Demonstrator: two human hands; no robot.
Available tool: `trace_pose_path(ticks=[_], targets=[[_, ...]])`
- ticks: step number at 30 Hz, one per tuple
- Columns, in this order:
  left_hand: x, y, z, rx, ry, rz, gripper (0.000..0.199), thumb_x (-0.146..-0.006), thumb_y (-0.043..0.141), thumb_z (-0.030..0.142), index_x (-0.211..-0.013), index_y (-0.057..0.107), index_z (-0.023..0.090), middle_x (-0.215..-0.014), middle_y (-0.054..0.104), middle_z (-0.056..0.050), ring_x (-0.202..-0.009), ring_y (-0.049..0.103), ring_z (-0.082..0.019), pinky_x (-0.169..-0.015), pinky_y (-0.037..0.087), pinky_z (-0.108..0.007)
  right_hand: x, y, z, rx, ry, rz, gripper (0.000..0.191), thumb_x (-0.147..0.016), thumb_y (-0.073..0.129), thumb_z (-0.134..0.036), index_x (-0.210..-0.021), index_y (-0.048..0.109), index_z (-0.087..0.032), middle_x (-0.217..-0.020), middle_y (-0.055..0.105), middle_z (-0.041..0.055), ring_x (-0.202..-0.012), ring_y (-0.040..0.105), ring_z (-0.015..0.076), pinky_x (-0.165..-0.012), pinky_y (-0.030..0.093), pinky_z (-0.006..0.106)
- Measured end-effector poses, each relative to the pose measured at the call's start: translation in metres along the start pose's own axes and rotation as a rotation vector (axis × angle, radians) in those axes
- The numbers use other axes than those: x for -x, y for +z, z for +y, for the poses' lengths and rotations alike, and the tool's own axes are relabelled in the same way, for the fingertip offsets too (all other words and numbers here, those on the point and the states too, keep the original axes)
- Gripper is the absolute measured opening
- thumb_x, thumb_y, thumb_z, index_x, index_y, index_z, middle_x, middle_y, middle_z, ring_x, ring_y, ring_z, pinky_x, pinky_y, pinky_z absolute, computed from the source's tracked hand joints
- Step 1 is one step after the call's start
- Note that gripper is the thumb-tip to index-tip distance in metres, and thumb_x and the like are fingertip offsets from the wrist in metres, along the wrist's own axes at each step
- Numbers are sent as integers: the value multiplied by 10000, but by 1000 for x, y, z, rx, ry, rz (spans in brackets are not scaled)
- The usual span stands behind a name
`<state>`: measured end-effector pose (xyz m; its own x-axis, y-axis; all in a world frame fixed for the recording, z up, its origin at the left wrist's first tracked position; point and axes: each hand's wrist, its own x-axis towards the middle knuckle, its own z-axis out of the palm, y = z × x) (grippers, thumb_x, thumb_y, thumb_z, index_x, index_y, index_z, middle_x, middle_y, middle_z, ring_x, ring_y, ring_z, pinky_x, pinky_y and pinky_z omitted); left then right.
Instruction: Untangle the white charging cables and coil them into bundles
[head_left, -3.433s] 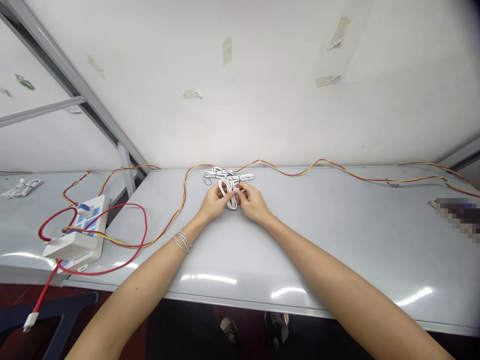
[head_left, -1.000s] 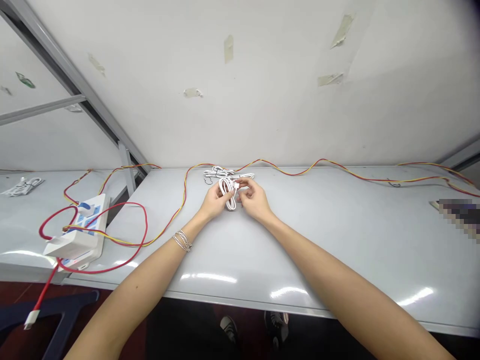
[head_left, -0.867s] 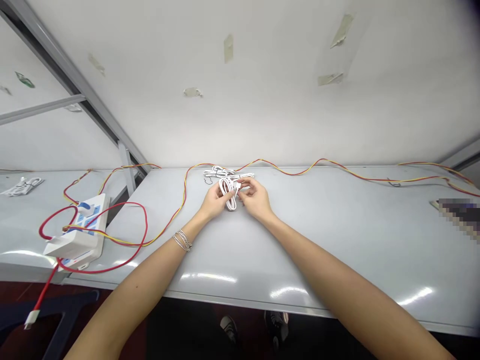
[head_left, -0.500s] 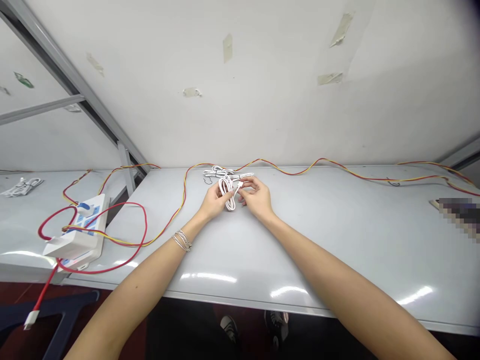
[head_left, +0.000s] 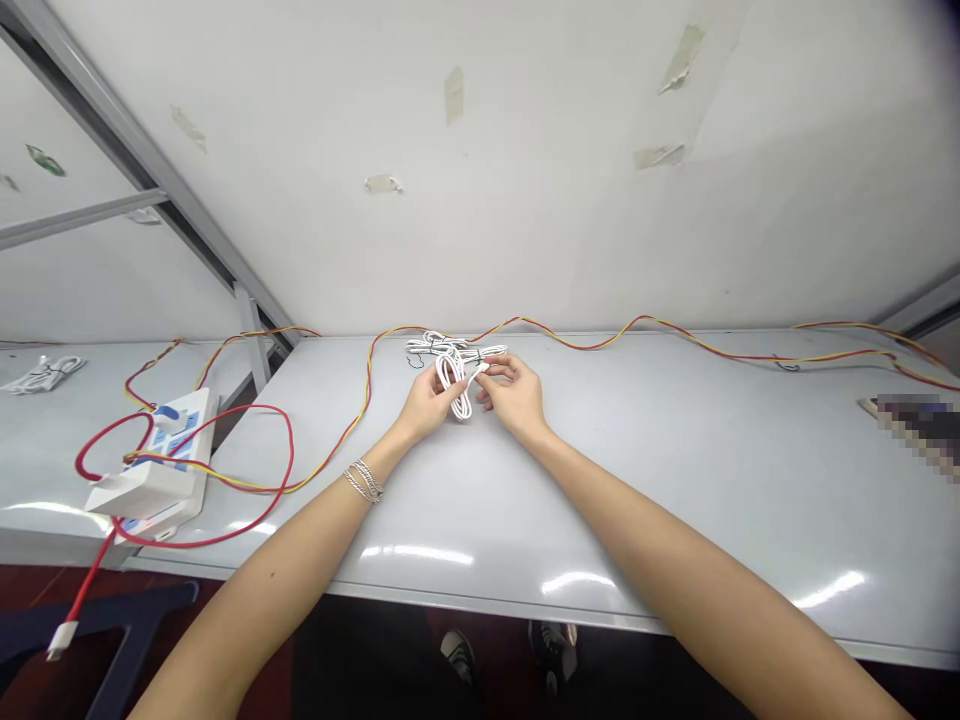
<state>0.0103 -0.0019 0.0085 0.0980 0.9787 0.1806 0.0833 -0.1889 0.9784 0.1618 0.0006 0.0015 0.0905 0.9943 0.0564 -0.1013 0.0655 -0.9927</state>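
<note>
A white cable (head_left: 453,376), wound in an oval coil, is pinched between the thumb and fingers of my left hand (head_left: 430,402). One short end of it runs across to my right hand (head_left: 516,392), whose thumb and fingertips grip the white plug (head_left: 481,369). Just behind my hands, more coiled white cables (head_left: 433,345) with dark ties lie on the grey table (head_left: 645,480). A thin black tie (head_left: 416,361) sticks out at their left side.
On the left, a white power strip (head_left: 196,430) holds plugs and a white adapter (head_left: 142,488). A red cable (head_left: 291,440) loops over the table. Twisted red and yellow wires (head_left: 585,347) run along the back wall. Another white cable bundle (head_left: 46,374) lies far left, a blurred-out object (head_left: 919,425) far right.
The plug has turned slightly in my right fingers, and the cable end now bends upward toward them. My left hand stays in place with the coil.
</note>
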Motion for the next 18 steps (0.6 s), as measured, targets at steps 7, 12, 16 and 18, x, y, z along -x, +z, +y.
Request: trace_pose_path(ticks=[7,12,16,18], targets=[[2,1,3,15,16,-11,373,-731,767,418,-912,589,144,-860,654,-48,-797,599,-179,-728,477,-294,0,0,-1,7,32,11,321,-724,738,-317,-980,619,-166,-871,715,48,-525,658,139,-415,516,231],[2,2,3,14,19,3,395,-718,771,457,-897,589,155,-834,645,-38,-789,602,-179,-717,481,-290,-1,0,2,14,36,7,308,-721,747,-328,-952,623,-167,-820,715,38,-522,663,151,-407,516,237],[2,2,3,14,29,28,384,-729,763,466,-878,583,161,-808,638,-31,-768,601,-171,-698,489,-284,-1,0,2,27,39,6,265,-727,741,-323,-906,631,-161,-785,722,42,-510,654,148,-399,500,229],[2,2,4,22,28,26,392,-728,763,469,-887,583,158,-816,643,-33,-772,605,-172,-703,493,-287,0,0,2,37,46,10,253,-729,745,-318,-890,635,-157,-790,730,52,-512,653,146,-404,495,225]])
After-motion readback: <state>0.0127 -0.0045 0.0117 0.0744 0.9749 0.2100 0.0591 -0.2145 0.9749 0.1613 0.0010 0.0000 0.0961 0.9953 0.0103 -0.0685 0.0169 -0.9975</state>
